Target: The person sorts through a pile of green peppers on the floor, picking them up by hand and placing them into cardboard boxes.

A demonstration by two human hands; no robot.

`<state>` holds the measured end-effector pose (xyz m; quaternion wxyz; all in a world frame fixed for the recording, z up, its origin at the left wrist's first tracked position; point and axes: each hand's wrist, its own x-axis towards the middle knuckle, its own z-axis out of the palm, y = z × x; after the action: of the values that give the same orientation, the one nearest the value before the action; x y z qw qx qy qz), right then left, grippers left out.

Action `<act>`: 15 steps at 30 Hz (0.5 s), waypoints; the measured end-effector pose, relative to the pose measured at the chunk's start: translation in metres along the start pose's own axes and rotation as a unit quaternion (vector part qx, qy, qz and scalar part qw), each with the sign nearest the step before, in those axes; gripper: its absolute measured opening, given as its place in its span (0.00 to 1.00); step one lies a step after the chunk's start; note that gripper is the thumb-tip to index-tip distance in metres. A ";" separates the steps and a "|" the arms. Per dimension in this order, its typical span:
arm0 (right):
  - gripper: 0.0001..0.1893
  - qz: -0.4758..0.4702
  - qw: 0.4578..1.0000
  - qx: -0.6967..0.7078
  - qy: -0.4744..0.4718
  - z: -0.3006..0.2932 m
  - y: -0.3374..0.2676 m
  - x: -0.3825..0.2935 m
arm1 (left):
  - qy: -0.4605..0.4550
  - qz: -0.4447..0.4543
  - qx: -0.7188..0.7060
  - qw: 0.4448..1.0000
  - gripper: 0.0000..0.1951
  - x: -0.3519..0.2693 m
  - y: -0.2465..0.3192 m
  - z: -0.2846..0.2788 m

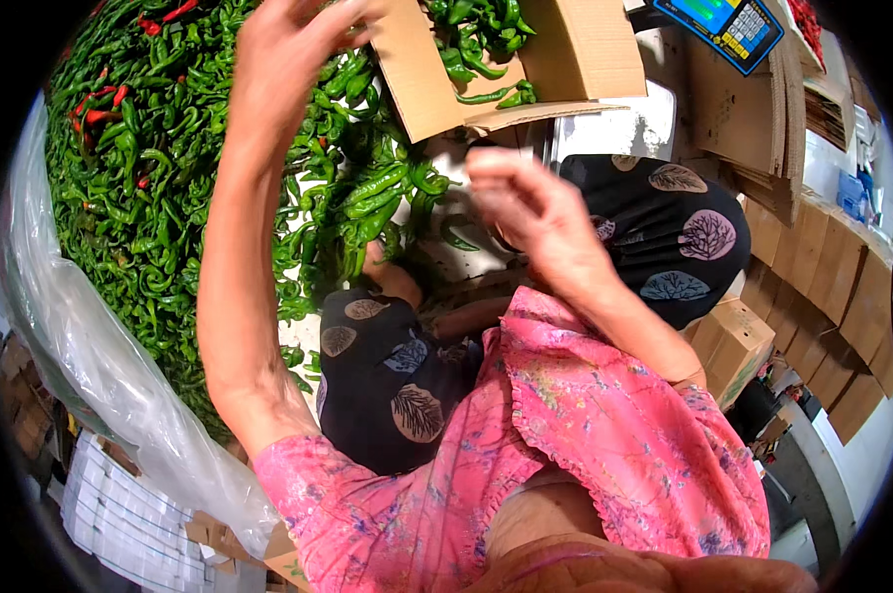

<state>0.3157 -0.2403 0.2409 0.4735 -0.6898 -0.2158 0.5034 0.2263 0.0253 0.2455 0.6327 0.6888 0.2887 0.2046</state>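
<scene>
My left hand (pixel 305 26) is raised at the top, its fingers blurred beside the left flap of an open cardboard box (pixel 416 81); whether it holds anything cannot be told. My right hand (pixel 520 196) is below the box, over my lap, its fingers curled and blurred; nothing plainly shows in it. Green chili peppers (pixel 483 30) lie inside the box. Loose green peppers (pixel 376 200) lie between my hands, and a single pepper (pixel 457 233) lies on the pale surface near my right hand.
A large heap of green peppers with a few red ones (pixel 142 185) fills the left, edged by clear plastic sheeting (pixel 105 326). A blue scale display with a keypad (pixel 720 26) is at the top right. Flattened cardboard (pixel 735 111) and stacked boxes (pixel 824 274) stand at the right.
</scene>
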 end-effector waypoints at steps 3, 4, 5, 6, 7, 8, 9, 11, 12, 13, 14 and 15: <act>0.18 0.099 0.991 -0.084 -0.029 0.010 0.069 0.011 | 0.108 -0.096 0.029 0.989 0.33 -0.061 -0.060 -0.021; 0.20 0.140 0.989 -0.055 -0.006 0.011 0.102 0.016 | 0.121 -0.148 0.056 0.980 0.38 -0.087 -0.090 -0.025; 0.21 0.178 0.984 -0.022 0.008 0.017 0.139 0.022 | 0.134 -0.208 0.073 0.966 0.41 -0.121 -0.110 -0.030; 0.23 0.217 0.976 0.005 0.027 0.020 0.170 0.026 | 0.145 -0.275 0.053 0.949 0.47 -0.153 -0.135 -0.030; 0.25 0.211 0.976 -0.052 0.029 0.025 0.194 0.029 | 0.147 -0.293 0.034 0.944 0.52 -0.199 -0.175 -0.039; 0.26 0.206 0.971 -0.112 0.035 0.024 0.218 0.030 | 0.155 -0.312 0.093 0.933 0.51 -0.234 -0.199 -0.031; 0.28 0.199 0.965 -0.168 0.027 0.029 0.231 0.032 | 0.206 -0.287 0.135 0.926 0.43 -0.272 -0.219 -0.025; 0.32 0.267 0.941 -0.205 -0.011 0.030 0.232 0.037 | 0.208 -0.283 0.210 0.912 0.41 -0.322 -0.252 -0.002; 0.33 0.260 0.942 -0.211 -0.003 0.030 0.242 0.037 | 0.194 -0.269 0.247 0.911 0.41 -0.332 -0.260 0.010; 0.34 0.244 0.945 -0.219 0.005 0.032 0.247 0.043 | 0.187 -0.249 0.284 0.907 0.40 -0.338 -0.265 0.016; 0.35 0.251 0.938 -0.241 0.001 0.036 0.253 0.045 | 0.178 -0.227 0.322 0.902 0.40 -0.342 -0.269 0.020; 0.36 0.260 0.929 -0.262 -0.002 0.041 0.259 0.045 | 0.170 -0.206 0.361 0.893 0.39 -0.343 -0.273 0.023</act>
<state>0.2508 -0.3069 -0.0083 0.1279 -0.8204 -0.1541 0.5356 -0.0538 -0.2086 0.0016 0.3096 0.7496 0.5814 0.0651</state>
